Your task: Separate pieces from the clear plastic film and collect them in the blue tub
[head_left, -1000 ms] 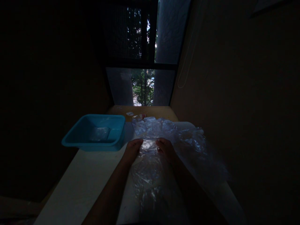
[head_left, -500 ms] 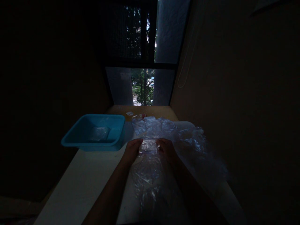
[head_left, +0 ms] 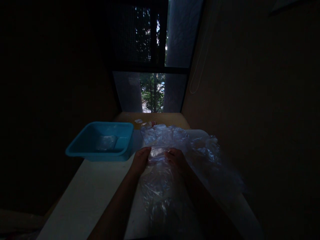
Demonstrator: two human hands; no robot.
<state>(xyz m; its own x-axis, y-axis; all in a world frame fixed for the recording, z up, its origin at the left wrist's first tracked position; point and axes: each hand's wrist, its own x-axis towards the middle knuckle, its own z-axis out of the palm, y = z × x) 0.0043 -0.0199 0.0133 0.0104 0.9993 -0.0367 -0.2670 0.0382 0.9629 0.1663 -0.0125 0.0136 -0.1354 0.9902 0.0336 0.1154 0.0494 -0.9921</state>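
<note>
Between my hands, at the middle of the head view, is a clear plastic bag [head_left: 158, 154] gathered or folded into a small flat shape. My left hand [head_left: 142, 159] pinches its left edge, fingers closed. On the other side my right hand [head_left: 175, 157] grips the right edge with thumb and fingers together. More clear plastic [head_left: 158, 186] trails from there toward me over the table. The dim light hides fine detail of the fingertips.
A blue plastic basin [head_left: 128, 141] stands to the left with a folded clear plastic piece [head_left: 106, 142] inside. Crumpled clear bags [head_left: 210, 150] spread behind and right of my hands on the white table [head_left: 82, 193]. A window [head_left: 152, 93] lies ahead, between dark walls.
The plastic between my hands has shifted and its top edge looks more folded over. My right hand's fingers have moved slightly left. The basin and other bags stay put.
</note>
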